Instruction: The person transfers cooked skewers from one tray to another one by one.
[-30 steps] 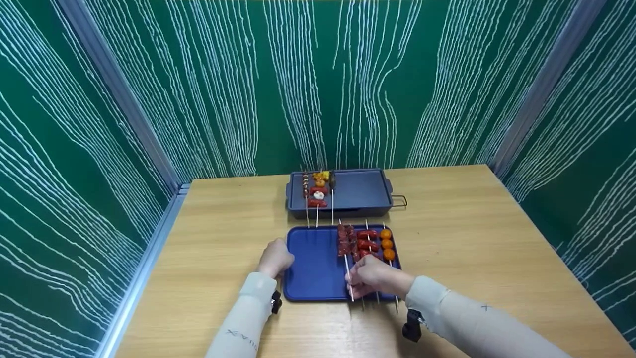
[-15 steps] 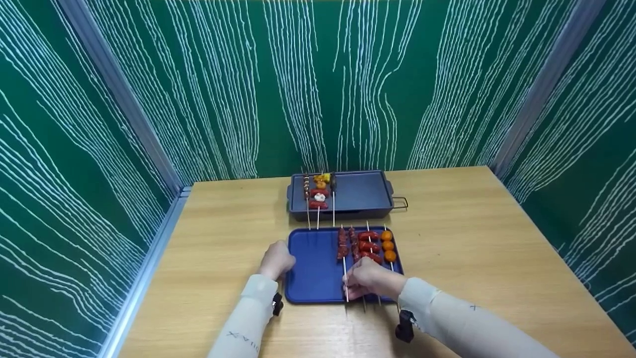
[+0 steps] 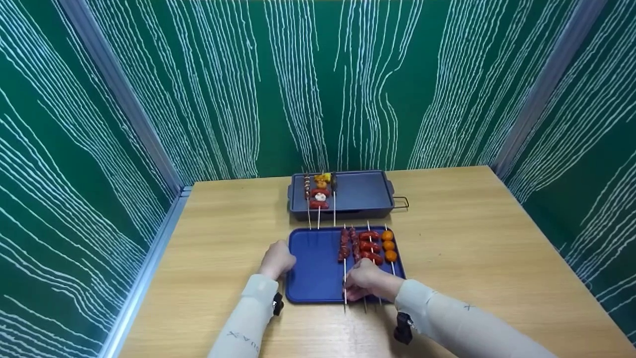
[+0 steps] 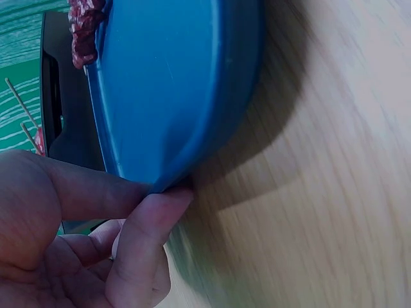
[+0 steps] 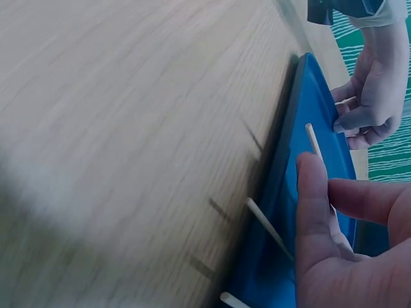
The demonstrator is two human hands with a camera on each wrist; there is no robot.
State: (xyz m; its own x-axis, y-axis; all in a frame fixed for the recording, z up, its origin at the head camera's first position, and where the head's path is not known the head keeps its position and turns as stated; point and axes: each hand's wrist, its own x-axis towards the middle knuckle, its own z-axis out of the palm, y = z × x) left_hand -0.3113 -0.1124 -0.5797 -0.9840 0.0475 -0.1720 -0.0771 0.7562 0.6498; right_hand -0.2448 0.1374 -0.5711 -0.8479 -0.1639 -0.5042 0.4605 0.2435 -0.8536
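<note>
My left hand [image 3: 278, 258] pinches the left rim of a blue tray [image 3: 309, 273] between thumb and finger; the left wrist view shows the pinch at the tray's corner. Over the tray's front part, my right hand [image 3: 366, 279] pinches the stick of a meat skewer [image 3: 344, 243] with thumb and index finger. That skewer lies along the tray, its stick end past the front rim. To its right are a second meat skewer [image 3: 355, 243], a red sausage skewer [image 3: 369, 246] and a skewer of orange balls [image 3: 388, 245]. My right hand hides parts of their sticks.
Behind the tray stands a dark grill pan [image 3: 362, 191] with a wire handle [image 3: 400, 202] at its right. On its left side lie a thin skewer [image 3: 306, 186], a mixed skewer [image 3: 320, 197] and a dark skewer [image 3: 334, 183]. Green walls enclose the wooden table [image 3: 472, 238].
The meat skewer in my right hand has straightened beside the other one, and its stick end now reaches farther past the tray's front rim. The left hand keeps its place on the tray.
</note>
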